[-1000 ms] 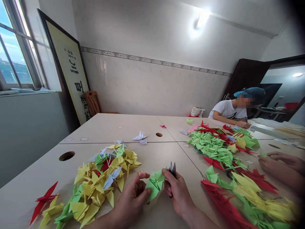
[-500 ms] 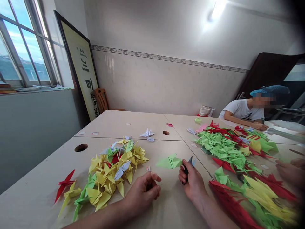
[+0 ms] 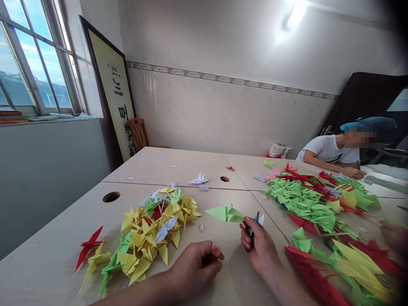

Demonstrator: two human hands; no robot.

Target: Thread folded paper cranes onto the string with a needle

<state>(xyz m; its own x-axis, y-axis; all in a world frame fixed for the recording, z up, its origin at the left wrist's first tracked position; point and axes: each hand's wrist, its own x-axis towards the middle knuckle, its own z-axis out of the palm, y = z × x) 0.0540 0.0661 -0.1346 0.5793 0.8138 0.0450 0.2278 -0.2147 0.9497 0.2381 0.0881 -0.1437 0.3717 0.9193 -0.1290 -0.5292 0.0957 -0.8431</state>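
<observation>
My right hand (image 3: 259, 244) is closed around dark-handled scissors (image 3: 255, 231), their blades pointing up. Its thumb and fingertips also pinch one end of a light green folded paper crane (image 3: 227, 213), which reaches out to the left above the table. My left hand (image 3: 200, 265) is curled low in front of the yellow heap, its index finger bent over the thumb with a small gap. Whether anything is inside that curl is hidden. Just left of it lies a pile of yellow paper cranes (image 3: 143, 233), with a pale blue crane (image 3: 166, 228) on top.
Green paper cranes (image 3: 296, 199) and red ones (image 3: 314, 276) are heaped at the right. A red crane (image 3: 89, 245) lies far left. The table (image 3: 63, 238) has round holes. At the right edge a blurred hand (image 3: 393, 233) shows; a person in a white shirt (image 3: 327, 148) sits beyond.
My left hand has shifted slightly right and down. The green crane has turned a little in my right hand, showing its folded middle. The whole view has swung slightly left.
</observation>
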